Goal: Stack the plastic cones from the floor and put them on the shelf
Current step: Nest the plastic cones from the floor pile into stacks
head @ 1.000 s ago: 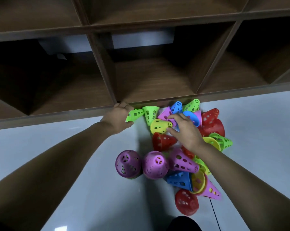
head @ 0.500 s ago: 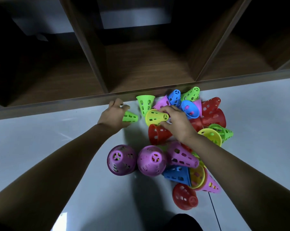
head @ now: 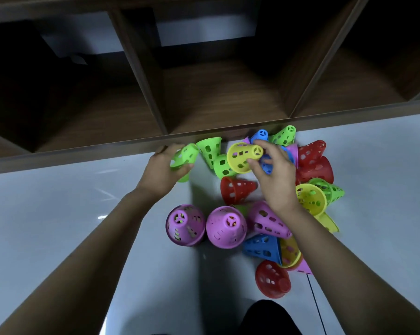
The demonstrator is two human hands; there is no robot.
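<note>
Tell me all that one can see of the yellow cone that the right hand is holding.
The yellow cone looks like glossy moulded plastic. Its wall has rows of small rectangular holes, and its narrow flat top has a spoked opening. It lies tilted on its side, with the wide rim toward the lower left and the narrow top toward the right. The right hand pinches its narrow end, over the pile near the shelf. Whether it touches the cones beneath cannot be told.

Roughly twenty plastic cones (head: 238,193): five green, four yellow, four red, five purple, three blue; one shelf (head: 228,97).
</note>
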